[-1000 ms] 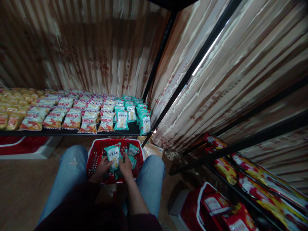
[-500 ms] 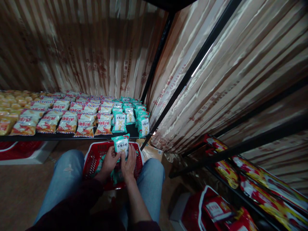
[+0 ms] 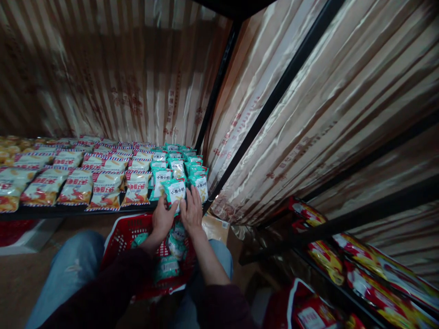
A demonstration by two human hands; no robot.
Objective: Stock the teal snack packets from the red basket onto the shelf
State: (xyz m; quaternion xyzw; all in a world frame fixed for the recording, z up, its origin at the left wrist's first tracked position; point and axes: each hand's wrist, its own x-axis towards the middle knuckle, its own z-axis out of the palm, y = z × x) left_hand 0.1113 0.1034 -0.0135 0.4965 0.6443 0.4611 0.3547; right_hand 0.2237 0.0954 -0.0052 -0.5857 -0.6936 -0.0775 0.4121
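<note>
At one black shelf (image 3: 73,210), one teal packet (image 3: 176,189) clasped between left hand (image 3: 163,220) and right hand (image 3: 192,214).

Probably a shop — shelved snack bags (image 3: 163,182)

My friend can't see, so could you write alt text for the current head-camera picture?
Someone's left hand and right hand hold a teal packet at the front of a shelf, near similar packets and red-and-white bags. A red basket with more teal packets sits between jeans-clad knees.
</note>
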